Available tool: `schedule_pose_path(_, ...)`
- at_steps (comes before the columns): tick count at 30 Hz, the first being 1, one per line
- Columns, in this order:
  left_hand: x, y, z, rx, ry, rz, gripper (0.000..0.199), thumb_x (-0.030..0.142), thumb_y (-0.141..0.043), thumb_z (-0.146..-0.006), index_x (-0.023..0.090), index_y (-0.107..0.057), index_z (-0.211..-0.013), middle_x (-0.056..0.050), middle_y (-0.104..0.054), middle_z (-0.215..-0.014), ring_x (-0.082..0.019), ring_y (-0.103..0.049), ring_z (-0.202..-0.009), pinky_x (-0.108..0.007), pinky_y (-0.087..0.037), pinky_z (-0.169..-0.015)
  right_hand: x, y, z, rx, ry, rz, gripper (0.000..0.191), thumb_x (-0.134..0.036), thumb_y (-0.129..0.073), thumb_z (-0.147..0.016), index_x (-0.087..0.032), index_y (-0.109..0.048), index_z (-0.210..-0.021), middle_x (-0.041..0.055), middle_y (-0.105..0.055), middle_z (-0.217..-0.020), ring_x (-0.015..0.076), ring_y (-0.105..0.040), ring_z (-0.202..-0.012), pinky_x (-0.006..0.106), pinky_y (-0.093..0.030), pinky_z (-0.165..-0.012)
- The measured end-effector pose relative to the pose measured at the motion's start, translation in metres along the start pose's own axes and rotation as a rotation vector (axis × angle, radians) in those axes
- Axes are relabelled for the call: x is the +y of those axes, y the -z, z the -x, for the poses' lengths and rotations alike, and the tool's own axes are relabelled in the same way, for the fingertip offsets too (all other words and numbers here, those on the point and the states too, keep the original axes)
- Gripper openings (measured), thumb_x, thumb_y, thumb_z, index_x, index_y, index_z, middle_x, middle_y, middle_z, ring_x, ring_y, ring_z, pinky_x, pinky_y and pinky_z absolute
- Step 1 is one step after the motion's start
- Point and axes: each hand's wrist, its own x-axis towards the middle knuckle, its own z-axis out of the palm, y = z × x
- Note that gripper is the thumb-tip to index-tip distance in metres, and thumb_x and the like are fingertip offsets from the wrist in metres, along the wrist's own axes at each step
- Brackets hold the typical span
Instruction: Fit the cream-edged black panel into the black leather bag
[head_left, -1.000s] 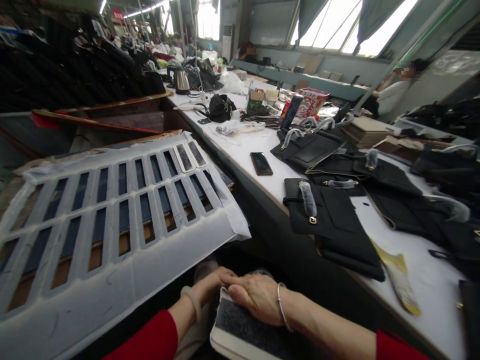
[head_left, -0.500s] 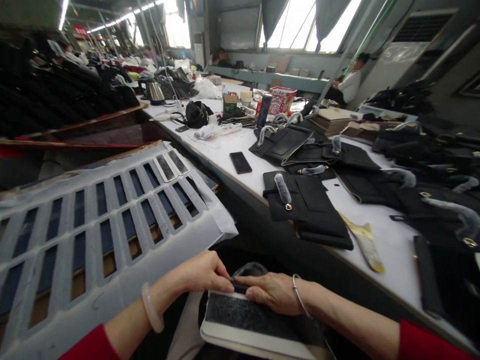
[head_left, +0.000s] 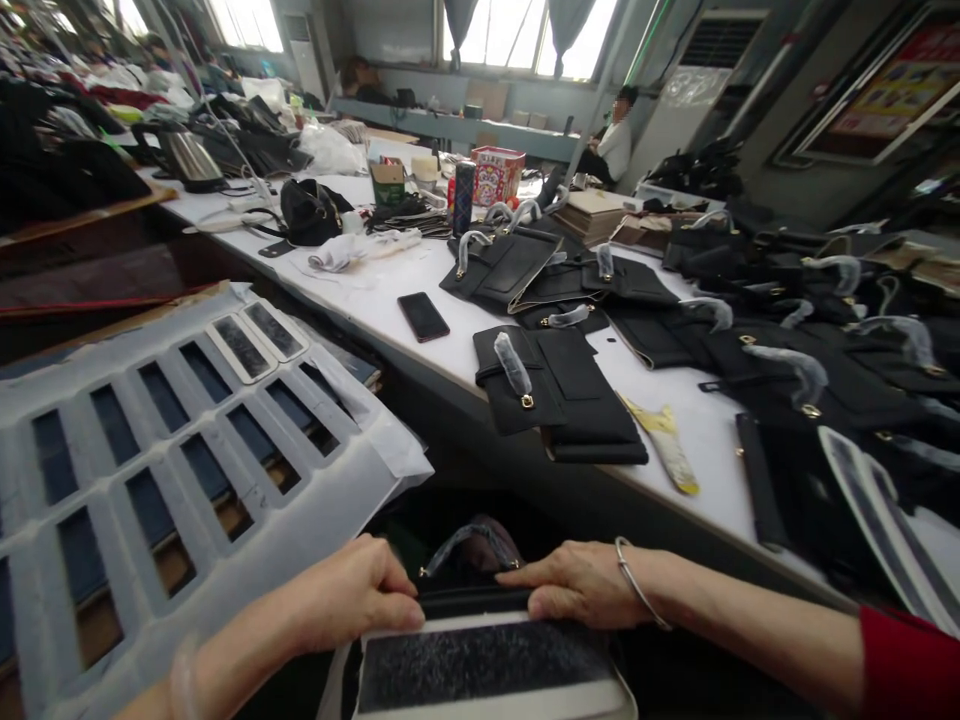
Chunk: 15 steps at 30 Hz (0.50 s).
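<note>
No words, brands or numbers can be read. The framed red and yellow poster at the upper right carries print too small and blurred to make out, and the patterned red-and-white box on the table bears similarly illegible printed markings

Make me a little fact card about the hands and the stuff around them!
Left hand: thumb at the white-edged dark panel's far left corner
Right hand: near the far right corner, index finger stretched out
Right wrist: silvery bangle
Left side: pale sheet with rectangular openings
White table: phone, black bag, kettle
</note>
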Motion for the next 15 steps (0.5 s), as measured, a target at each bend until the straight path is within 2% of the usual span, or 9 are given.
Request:
schedule_pose_path(6,0.004,0.0,-0.002,0.007,-0.024,-0.049,0.033,0.033,-0.056,-0.075,0.02,-0.038,-0.051,0.006,-0.028,-0.052,-0.009,-0.026,-0.05,-0.027,-0.017,-0.047,0.0,-0.001,-0.004,-0.023,-0.02,-0.036,0.054,-0.056,-0.041,-0.097,-0.033,-0.046,-0.145,0.0124,-0.065,-0.131,0.0349,-0.063,-0.116,0.045,-0.049,-0.094)
schedule_pose_path(8,0.003,-0.002,-0.002,0.011,-0.047,-0.044,0.027,0.034,-0.056,-0.076,0.019,-0.049,-0.054,0.006,-0.032,-0.053,-0.01,-0.029,-0.052,-0.025,-0.021,-0.048,0.004,-0.004,-0.003,-0.008,-0.018,-0.063,0.056,-0.057,-0.041,-0.096,-0.031,-0.046,-0.145,0.0128,-0.066,-0.13,0.0348,-0.064,-0.115,0.045,-0.049,-0.094)
schedule_pose_path(11,-0.001,-0.007,0.0,0.026,-0.067,0.022,0.025,0.039,-0.056,-0.078,0.018,-0.069,-0.071,0.006,-0.045,-0.058,-0.011,-0.038,-0.057,-0.022,-0.031,-0.054,0.014,-0.008,-0.001,0.011,0.028,-0.154,0.057,-0.057,-0.046,-0.095,-0.028,-0.048,-0.145,0.0096,-0.064,-0.133,0.0325,-0.061,-0.119,0.042,-0.046,-0.1)
schedule_pose_path(15,-0.005,-0.012,0.006,-0.002,-0.097,0.146,0.035,0.044,-0.055,-0.081,0.018,-0.077,-0.091,0.003,-0.063,-0.07,-0.015,-0.051,-0.066,-0.023,-0.041,-0.065,0.028,-0.012,0.002,-0.008,0.114,-0.318,0.061,-0.053,-0.049,-0.095,-0.02,-0.046,-0.146,0.0057,-0.057,-0.142,0.0284,-0.053,-0.129,0.034,-0.039,-0.108)
